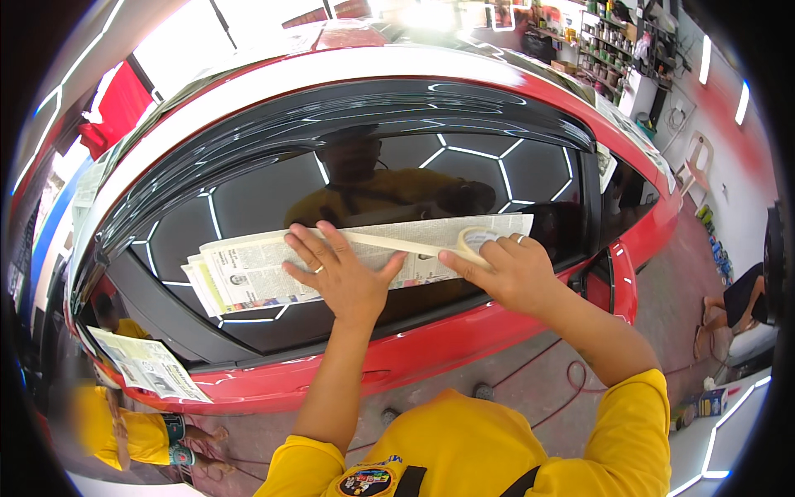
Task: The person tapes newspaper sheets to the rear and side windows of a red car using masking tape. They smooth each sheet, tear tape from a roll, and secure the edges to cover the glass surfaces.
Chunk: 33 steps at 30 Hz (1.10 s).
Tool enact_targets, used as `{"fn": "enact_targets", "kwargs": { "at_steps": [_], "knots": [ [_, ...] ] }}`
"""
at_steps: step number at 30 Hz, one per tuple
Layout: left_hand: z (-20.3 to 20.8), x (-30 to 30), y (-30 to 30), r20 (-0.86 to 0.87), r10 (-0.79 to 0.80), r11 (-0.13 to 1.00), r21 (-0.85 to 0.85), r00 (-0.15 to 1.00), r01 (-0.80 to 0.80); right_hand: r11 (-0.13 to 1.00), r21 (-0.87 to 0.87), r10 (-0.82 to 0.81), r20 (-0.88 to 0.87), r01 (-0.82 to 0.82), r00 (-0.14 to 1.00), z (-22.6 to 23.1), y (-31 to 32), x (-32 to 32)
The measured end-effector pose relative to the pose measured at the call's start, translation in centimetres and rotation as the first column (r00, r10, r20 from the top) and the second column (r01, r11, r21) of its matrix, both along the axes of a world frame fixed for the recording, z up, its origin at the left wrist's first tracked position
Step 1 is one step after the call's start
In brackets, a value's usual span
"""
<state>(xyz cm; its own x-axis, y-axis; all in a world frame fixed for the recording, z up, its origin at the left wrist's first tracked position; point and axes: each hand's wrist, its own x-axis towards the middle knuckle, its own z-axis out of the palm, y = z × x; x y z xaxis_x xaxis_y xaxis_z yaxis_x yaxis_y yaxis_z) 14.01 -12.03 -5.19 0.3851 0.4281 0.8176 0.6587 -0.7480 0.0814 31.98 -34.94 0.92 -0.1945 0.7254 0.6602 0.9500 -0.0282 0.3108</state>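
Observation:
A folded stack of newspaper (pixel 265 261) lies along the dark side window (pixel 397 186) of a red car. My left hand (pixel 344 277) presses on the paper with its fingers spread flat; a ring shows on one finger. In my right hand (pixel 522 277) is a roll of masking tape (pixel 472 238), gripped between thumb and fingers. From the roll a pale strip of tape (pixel 396 242) runs left across the newspaper to my left fingertips. Below the window, the red door panel (pixel 439 327) passes behind my forearms.
Another newspaper sheet (pixel 153 364) hangs on the car at lower left, beside a person in a yellow shirt (pixel 149 435). A red side mirror (pixel 614 282) juts out at right. A hose (pixel 571 377) winds over the floor. Shelves (pixel 609 50) and a chair (pixel 697 161) stand farther off.

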Motion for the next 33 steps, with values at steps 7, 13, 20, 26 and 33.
{"fn": "enact_targets", "kwargs": {
  "at_steps": [7,13,20,26,33],
  "knots": [
    [0.4,0.0,-0.3,0.006,0.024,1.000,0.007,1.000,-0.024,0.990,-0.068,-0.127,-0.078,0.122,0.989,0.7,0.1,0.6],
    [0.7,0.0,-0.5,-0.022,0.022,0.999,-0.029,1.000,-0.023,0.958,-0.175,-0.242,-0.069,0.227,0.968,1.8,1.3,0.3],
    [-0.4,1.9,-2.4,-0.086,-0.025,1.000,-0.020,0.996,0.023,0.952,-0.192,-0.254,-0.060,0.239,0.965,2.0,1.7,0.3],
    [-2.3,5.2,-5.5,-0.181,-0.088,0.996,0.005,0.980,0.091,0.980,-0.043,0.193,-0.064,-0.196,0.979,0.2,-1.8,6.0],
    [-2.4,5.2,-5.5,-0.207,-0.057,0.996,0.060,0.977,0.071,0.993,-0.105,-0.053,-0.062,0.047,0.997,-2.0,-13.5,14.3]
  ]
}}
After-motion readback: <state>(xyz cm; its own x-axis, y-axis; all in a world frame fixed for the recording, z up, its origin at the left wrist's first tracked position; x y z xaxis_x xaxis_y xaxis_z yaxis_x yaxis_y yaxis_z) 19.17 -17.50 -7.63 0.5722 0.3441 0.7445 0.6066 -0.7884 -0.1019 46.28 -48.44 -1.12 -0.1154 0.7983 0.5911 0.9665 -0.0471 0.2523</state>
